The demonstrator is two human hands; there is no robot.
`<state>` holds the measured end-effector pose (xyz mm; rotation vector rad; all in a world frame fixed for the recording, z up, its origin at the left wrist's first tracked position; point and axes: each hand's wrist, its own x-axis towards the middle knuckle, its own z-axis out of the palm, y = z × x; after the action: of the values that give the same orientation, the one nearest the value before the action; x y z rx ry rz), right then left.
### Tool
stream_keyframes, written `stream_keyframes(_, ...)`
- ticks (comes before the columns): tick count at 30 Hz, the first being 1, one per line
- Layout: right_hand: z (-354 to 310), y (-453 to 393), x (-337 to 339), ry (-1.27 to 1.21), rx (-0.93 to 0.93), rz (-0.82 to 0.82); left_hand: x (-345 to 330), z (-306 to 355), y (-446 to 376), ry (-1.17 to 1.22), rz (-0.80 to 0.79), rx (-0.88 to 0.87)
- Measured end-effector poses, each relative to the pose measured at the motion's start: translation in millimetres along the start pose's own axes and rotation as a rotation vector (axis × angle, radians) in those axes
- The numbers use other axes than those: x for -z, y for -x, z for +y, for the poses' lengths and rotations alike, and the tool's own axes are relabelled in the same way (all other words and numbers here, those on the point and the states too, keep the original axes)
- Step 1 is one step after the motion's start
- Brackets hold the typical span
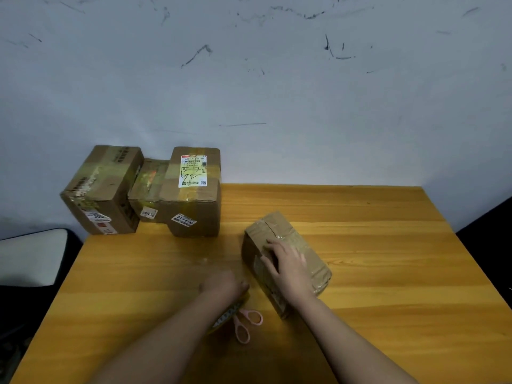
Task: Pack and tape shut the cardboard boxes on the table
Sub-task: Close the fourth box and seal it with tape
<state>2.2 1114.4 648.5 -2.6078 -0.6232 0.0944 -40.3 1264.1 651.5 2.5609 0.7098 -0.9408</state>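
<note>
Nearest, pink-handled scissors (246, 324) lie on the wooden table (388, 273), touching the tape roll (227, 317). The left hand (223, 282) sits on that roll, fingers curled over it; their exact spread cannot be told through blur. The right hand (288, 263) rests flat on the tilted cardboard box (279, 259), fingers straight and slightly apart, over its taped top. Farther back, three taped, labelled boxes (144, 189) stand together at the table's far-left corner against the scuffed wall (277, 79).
</note>
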Motion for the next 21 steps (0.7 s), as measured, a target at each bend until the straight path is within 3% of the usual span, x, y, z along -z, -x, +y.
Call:
stream_keyframes(5, -5, -15, -3, 0.224, -0.109, 0.056, -5, -2, -2, 0.039, 0.037, 0.018)
stream_keyframes(10, 1, -31, 9, 0.246, -0.321, -0.249, -4, -5, -5, 0.064, 0.028, -0.005)
stream_keyframes(14, 7, -34, 16, 0.174, -0.321, -0.227, -1, -2, -4, 0.070, -0.011, -0.036)
stream_keyframes(17, 21, -39, 21, 0.053, -0.377, -0.229, 10, -3, 1, 0.079, 0.009, -0.080)
stream_keyframes(21, 42, -41, 19, -0.476, -0.505, -0.240, 34, 3, 20, 0.042, 0.232, -0.167)
